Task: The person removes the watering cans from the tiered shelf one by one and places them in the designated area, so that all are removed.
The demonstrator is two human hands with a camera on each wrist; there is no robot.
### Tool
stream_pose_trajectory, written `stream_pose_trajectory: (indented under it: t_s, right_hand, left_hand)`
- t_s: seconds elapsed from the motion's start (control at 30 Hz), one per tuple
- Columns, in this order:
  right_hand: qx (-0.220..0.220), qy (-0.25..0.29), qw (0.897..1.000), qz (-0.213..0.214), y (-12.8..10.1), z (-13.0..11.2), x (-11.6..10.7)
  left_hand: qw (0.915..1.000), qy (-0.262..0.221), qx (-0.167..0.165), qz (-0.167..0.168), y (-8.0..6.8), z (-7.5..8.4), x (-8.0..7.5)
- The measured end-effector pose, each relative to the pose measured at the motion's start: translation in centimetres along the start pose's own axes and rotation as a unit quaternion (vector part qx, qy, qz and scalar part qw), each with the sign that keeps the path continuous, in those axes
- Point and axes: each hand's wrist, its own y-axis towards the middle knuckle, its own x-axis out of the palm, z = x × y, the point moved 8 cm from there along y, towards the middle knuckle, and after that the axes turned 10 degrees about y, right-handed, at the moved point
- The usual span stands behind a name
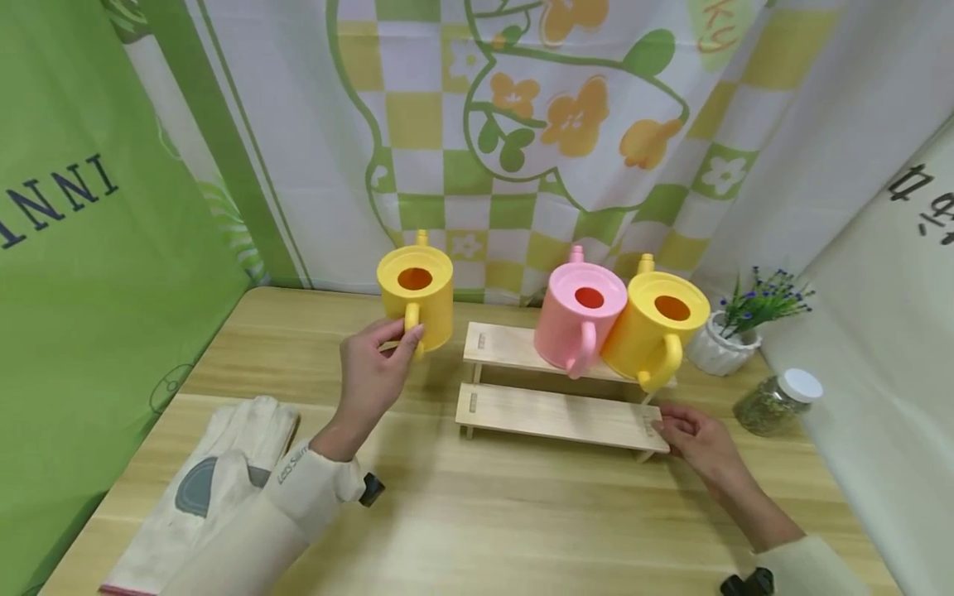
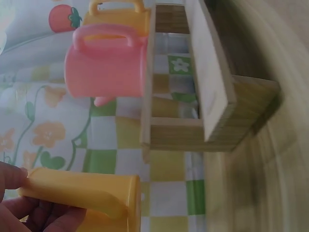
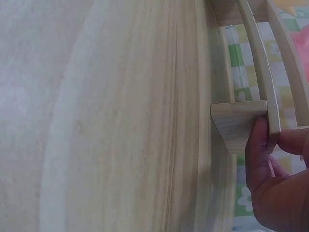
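My left hand (image 1: pixel 376 364) grips the handle of a yellow watering can (image 1: pixel 436 310), held up left of a two-tier wooden rack (image 1: pixel 555 411). The left wrist view shows the fingers round that handle, with the can's body partly cut off by the frame edge. At the rack's right end, my right hand (image 1: pixel 701 443) pinches the lower shelf board (image 3: pixel 271 106) between thumb and fingers. On the upper shelf stand a pink watering can (image 1: pixel 564 319) and, right beside it, a second yellow watering can (image 1: pixel 633 339), handles toward me.
A pair of white work gloves (image 1: pixel 224 472) lies at the table's left. To the right of the rack are a potted plant (image 1: pixel 723 352) with small blue flowers and a glass jar (image 1: pixel 768 406) with a white lid. A patterned curtain (image 1: pixel 417 116) hangs behind the table (image 1: pixel 477 530).
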Motion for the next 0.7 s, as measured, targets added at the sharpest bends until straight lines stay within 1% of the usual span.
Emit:
stream_pose_trajectory:
  t_s: [0.17, 0.37, 0.43, 0.6, 0.7]
  right_hand:
    - [0.002, 0.001, 1.000, 0.005, -0.1, -0.2, 0.0]
    - [0.011, -0.006, 1.000, 0.010, -0.2, -0.1, 0.0]
    - [0.012, -0.006, 1.000, 0.010, -0.3, -0.2, 0.1]
    - [0.013, -0.009, 1.000, 0.011, -0.3, -0.3, 0.2]
    - [0.017, -0.012, 1.000, 0.012, -0.3, -0.2, 0.2]
  left_hand:
    - [0.9999, 0.008, -0.012, -0.005, -0.2, -1.8, 0.4]
    - [0.9985, 0.032, -0.045, -0.009, -1.0, -4.1, 1.0]
    - [0.9982, 0.031, -0.051, -0.010, -1.2, -4.7, 1.2]
    - [0.9983, 0.025, -0.051, -0.011, -1.6, -5.6, 1.8]
    - [0.9981, 0.042, -0.044, -0.008, -1.8, -6.1, 2.2]
